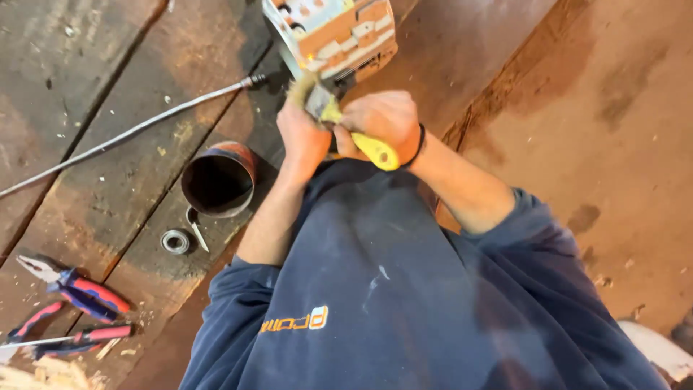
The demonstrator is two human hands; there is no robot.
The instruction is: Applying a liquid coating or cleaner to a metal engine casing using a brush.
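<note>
Nearest, the right hand [386, 123] is closed around the yellow handle of a paintbrush [339, 119], whose long axis runs from the handle end at near right up to the bristles at far left. The left hand [302, 137] is curled against its metal ferrule. The step looks like brushing the brick-patterned model block [339, 32] just beyond (a metal tin [216, 180] stands left); the next stroke likely needs light, steady pressure.

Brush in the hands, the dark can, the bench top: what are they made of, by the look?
Brush: glossy yellow handle, likely plastic; shiny metal ferrule, pale bristles, held by left hand and right hand. Can: thin-walled cylinder, probably metal, with a rusty orange-brown outside and dark inside. Bench top: worn wooden planks, with visible grain, seams and chips.
</note>
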